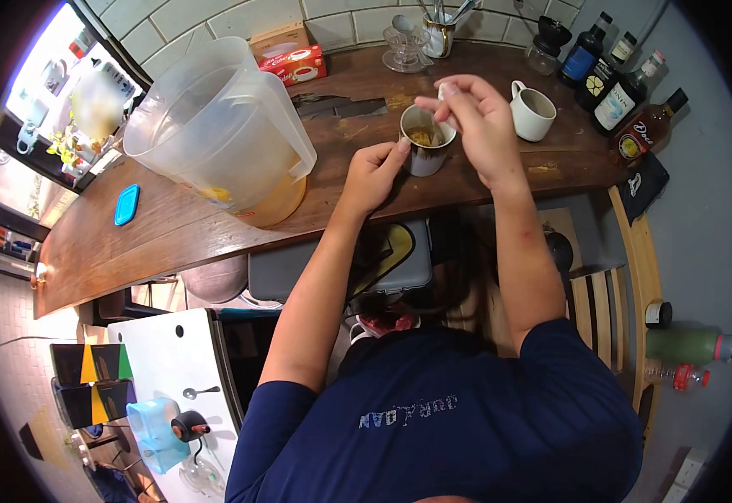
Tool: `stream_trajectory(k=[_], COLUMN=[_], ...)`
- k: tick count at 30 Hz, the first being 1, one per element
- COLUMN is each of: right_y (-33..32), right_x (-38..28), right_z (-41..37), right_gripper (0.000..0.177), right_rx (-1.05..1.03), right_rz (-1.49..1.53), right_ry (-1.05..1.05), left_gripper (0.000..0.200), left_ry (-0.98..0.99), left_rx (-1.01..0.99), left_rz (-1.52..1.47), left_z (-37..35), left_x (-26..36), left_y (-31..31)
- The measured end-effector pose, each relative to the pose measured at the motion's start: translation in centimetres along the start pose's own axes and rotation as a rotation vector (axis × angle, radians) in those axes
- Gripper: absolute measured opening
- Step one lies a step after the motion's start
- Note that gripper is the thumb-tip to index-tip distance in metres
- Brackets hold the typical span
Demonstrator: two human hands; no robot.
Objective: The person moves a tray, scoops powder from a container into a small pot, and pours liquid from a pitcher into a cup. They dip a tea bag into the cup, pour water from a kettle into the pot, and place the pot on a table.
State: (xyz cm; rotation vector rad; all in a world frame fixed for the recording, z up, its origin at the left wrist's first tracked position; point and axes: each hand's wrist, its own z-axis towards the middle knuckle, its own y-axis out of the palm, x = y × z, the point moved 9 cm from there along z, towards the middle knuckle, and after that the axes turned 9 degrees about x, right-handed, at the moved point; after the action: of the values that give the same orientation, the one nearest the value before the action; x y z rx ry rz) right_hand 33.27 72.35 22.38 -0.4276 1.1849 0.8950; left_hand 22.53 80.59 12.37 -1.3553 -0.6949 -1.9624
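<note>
A mug (425,161) stands on the wooden counter with yellowish-brown liquid inside. My left hand (374,174) is closed on the mug's left side, its thumb at the rim. Just above and to the right of the mug is my right hand (481,121), with thumb and fingers pinched together. Something small and white shows at those fingertips; its kind is too small to tell. A white cup (533,114) sits to the right of my right hand. Left of my left hand stands a large translucent plastic pitcher (290,126) with some orange-yellow liquid at its bottom.
Several bottles (621,101) line the counter's right end. At the back are a red box (297,65), a glass dripper (405,49) and a holder with utensils (439,38). A blue lid (127,204) lies on the left. Below left is a white table (156,352).
</note>
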Motion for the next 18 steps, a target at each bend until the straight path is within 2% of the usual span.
stream_trajectory(k=[7,9,12,13,18], right_y=[-0.3,-0.3,0.5,0.6,0.1], right_x=[-3.7,-2.7,0.9,0.7,-3.4], right_z=[0.5,0.4,-0.5,-0.4,0.1], right_gripper=[0.019,0.019,0.019,0.019,0.018], right_rx=[0.042,0.051,0.024,0.022,0.054], right_rz=[0.250,0.276,0.052,0.055,0.164], right_ry=[-0.132,-0.137,0.090,0.088,-0.123], left_gripper=[0.036,0.037,0.039,0.040,0.041], left_ry=[0.005,0.002,-0.015,-0.034,-0.013], left_rx=[0.004,0.004,0.004,0.004,-0.006], left_rz=[0.004,-0.001,-0.003,-0.002,-0.011], left_z=[-0.1,-0.2,-0.2,-0.1,-0.1], left_x=[-0.3,-0.1,-0.1,-0.4,-0.4], left_y=[-0.1,0.1,0.1,0.0,0.1])
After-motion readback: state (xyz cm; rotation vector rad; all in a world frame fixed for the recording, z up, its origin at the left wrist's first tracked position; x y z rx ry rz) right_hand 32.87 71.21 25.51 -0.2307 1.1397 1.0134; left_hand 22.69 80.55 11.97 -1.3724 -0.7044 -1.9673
